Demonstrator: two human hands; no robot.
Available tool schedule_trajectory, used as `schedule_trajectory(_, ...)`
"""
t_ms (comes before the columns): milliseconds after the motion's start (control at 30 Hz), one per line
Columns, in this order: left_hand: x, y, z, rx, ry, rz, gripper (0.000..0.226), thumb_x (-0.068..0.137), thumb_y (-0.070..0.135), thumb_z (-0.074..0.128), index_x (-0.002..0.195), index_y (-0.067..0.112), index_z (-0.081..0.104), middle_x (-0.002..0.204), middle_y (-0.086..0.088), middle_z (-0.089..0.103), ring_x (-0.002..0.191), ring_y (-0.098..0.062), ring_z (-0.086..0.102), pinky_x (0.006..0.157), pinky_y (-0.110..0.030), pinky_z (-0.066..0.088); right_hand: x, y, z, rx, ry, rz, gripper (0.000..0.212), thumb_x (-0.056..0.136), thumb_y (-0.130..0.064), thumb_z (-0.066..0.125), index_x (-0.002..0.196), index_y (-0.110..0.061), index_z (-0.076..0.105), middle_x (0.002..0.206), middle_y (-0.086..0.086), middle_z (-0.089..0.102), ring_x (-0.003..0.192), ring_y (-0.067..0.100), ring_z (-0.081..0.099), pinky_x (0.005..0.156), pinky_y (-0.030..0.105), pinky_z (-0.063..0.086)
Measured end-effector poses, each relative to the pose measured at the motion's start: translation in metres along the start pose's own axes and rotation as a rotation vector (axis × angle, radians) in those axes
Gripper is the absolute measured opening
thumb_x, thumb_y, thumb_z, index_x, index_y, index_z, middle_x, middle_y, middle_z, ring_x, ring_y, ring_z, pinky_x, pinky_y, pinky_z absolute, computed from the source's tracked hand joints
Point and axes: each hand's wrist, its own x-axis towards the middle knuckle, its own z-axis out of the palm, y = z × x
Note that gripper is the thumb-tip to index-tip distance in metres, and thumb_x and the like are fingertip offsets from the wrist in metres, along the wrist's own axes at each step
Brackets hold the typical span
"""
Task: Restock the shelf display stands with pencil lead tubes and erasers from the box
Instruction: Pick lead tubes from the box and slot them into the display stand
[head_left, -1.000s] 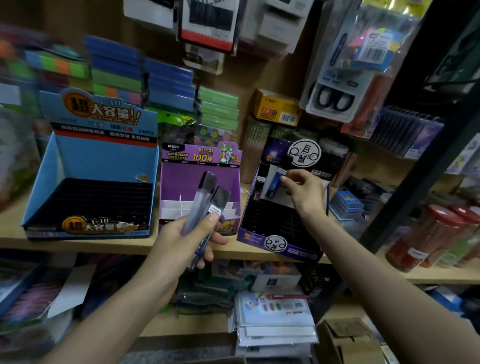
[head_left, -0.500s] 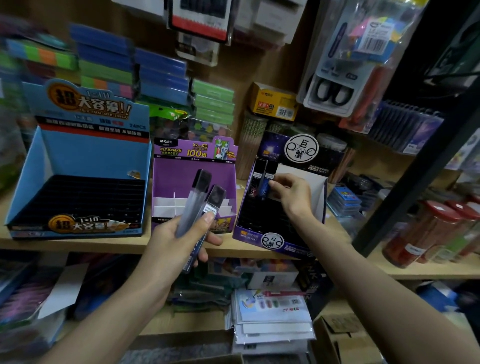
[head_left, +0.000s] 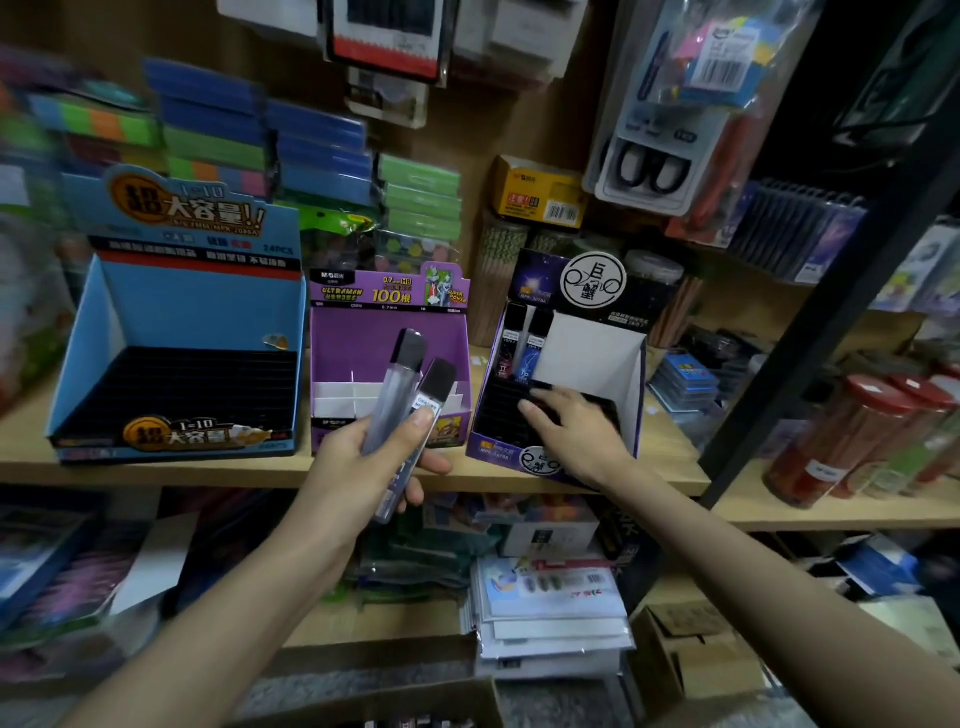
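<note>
Wooden shelf board (head_left: 156, 470) runs across in front of me and carries three cardboard display stands side by side. The largest, a light blue cardboard stand (head_left: 197, 306) with an orange and white printed header, sits on the left; its black ribbed tray holds no tubes that I can see. Just right of it stands a smaller purple cardboard stand (head_left: 358, 338) with white dividers inside. Right of that is a dark navy cardboard stand (head_left: 535, 283) with a round white logo on its header, a white inner wall and black slots.

My right hand (head_left: 576, 431) lies palm down over the black slots of the navy stand, fingers stretched out and grasping nothing; I cannot tell whether the fingertips touch the tray.

My left hand (head_left: 358, 462) is raised in front of the purple stand, fingers and thumb wrapped round two slim clear plastic pencil lead tubes with black caps (head_left: 397, 389). They lean up and to the right, one reaching higher than the other, and the lower one bears a white label under its cap.

Two more black-capped lead tubes with dark printed labels (head_left: 511, 343) stand upright, touching each other, in the back left corner of the navy stand, beyond my right fingertips.
</note>
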Motion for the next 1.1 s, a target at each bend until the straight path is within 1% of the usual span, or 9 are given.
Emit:
schedule_trajectory(100,-0.003,-0.001,0.001,0.023,0.001,-0.003,0.044,0.071,0.051,0.058,0.097,0.015,0.062,0.076,-0.001,0.074,0.048,-0.006,0.056,0.048,-0.02,0.046,-0.009,0.007,-0.006,0.086,-0.12,-0.026,0.048,0.098,-0.046,0.035,0.14,-0.025,0.044,0.152,0.005,0.032,0.143,0.023,0.023,0.117,0.04,0.016)
schedule_trajectory(267,-0.01,-0.003,0.007,0.042,-0.012,0.004,0.04,0.07,0.051,0.058,0.089,0.016,0.064,0.074,0.0,0.073,0.049,-0.007,0.056,0.052,-0.023,0.045,-0.033,0.009,-0.012,0.114,-0.172,-0.118,0.045,0.099,-0.041,0.038,0.139,-0.024,0.044,0.152,0.005,0.033,0.143,0.017,0.021,0.115,0.028,0.009)
schedule_trajectory(400,-0.01,-0.005,0.014,0.018,-0.031,0.009,0.04,0.069,0.05,0.059,0.09,0.016,0.064,0.073,-0.002,0.073,0.048,-0.007,0.056,0.049,-0.023,0.045,-0.049,-0.004,-0.026,-0.001,0.11,-0.221,0.04,0.098,-0.036,0.043,0.13,-0.015,0.056,0.139,0.008,0.047,0.13,0.022,0.039,0.107,0.031,0.026)
schedule_trajectory(467,-0.009,-0.007,0.018,0.001,-0.038,0.013,0.039,0.07,0.05,0.06,0.09,0.016,0.064,0.073,-0.003,0.072,0.047,-0.007,0.056,0.045,-0.02,0.045,-0.054,-0.024,-0.039,0.232,0.176,-0.208,0.031,0.097,-0.034,0.047,0.115,-0.015,0.064,0.117,0.004,0.061,0.112,0.016,0.054,0.095,0.03,0.04)
schedule_trajectory(567,-0.007,-0.01,0.024,-0.02,-0.068,0.019,0.039,0.069,0.05,0.06,0.09,0.017,0.064,0.07,-0.005,0.072,0.045,-0.009,0.055,0.042,-0.019,0.044,-0.066,-0.058,-0.051,0.849,-0.101,-0.056,0.028,0.093,-0.036,0.054,0.098,-0.011,0.067,0.09,0.003,0.07,0.083,0.009,0.065,0.076,0.024,0.048)
schedule_trajectory(733,-0.003,-0.016,0.034,-0.042,-0.104,0.04,0.037,0.076,0.05,0.056,0.093,0.017,0.064,0.071,-0.005,0.072,0.048,-0.01,0.059,0.042,-0.02,0.046,-0.077,-0.077,-0.038,1.211,-0.243,0.047,0.008,0.089,-0.013,0.061,0.091,-0.006,0.057,0.076,0.005,0.063,0.068,0.015,0.062,0.057,0.019,0.051)
schedule_trajectory(833,0.002,-0.017,0.034,0.006,-0.054,0.071,0.036,0.084,0.049,0.046,0.088,0.018,0.064,0.069,0.0,0.071,0.054,-0.01,0.063,0.044,-0.019,0.047,-0.06,-0.064,-0.059,1.245,-0.069,0.05,0.008,0.089,-0.009,0.06,0.083,-0.013,0.056,0.074,0.0,0.064,0.064,0.011,0.061,0.059,0.02,0.05)
schedule_trajectory(967,0.01,-0.019,0.025,0.144,0.0,0.088,0.038,0.09,0.047,0.045,0.081,0.018,0.067,0.061,0.009,0.05,0.046,-0.002,0.047,0.043,-0.016,0.037,-0.028,-0.027,-0.088,0.912,0.384,-0.034,0.008,0.086,-0.011,0.066,0.088,-0.013,0.059,0.084,0.011,0.066,0.076,0.019,0.065,0.064,0.026,0.052)
schedule_trajectory(1100,0.016,-0.02,0.028,0.121,0.001,0.063,0.05,0.093,0.05,0.037,0.082,0.011,0.066,0.059,0.007,0.037,0.041,-0.001,0.034,0.041,-0.015,0.028,-0.004,0.0,-0.068,0.679,0.489,-0.033,0.009,0.086,-0.011,0.066,0.094,-0.009,0.061,0.087,0.007,0.064,0.088,0.028,0.066,0.072,0.031,0.054)
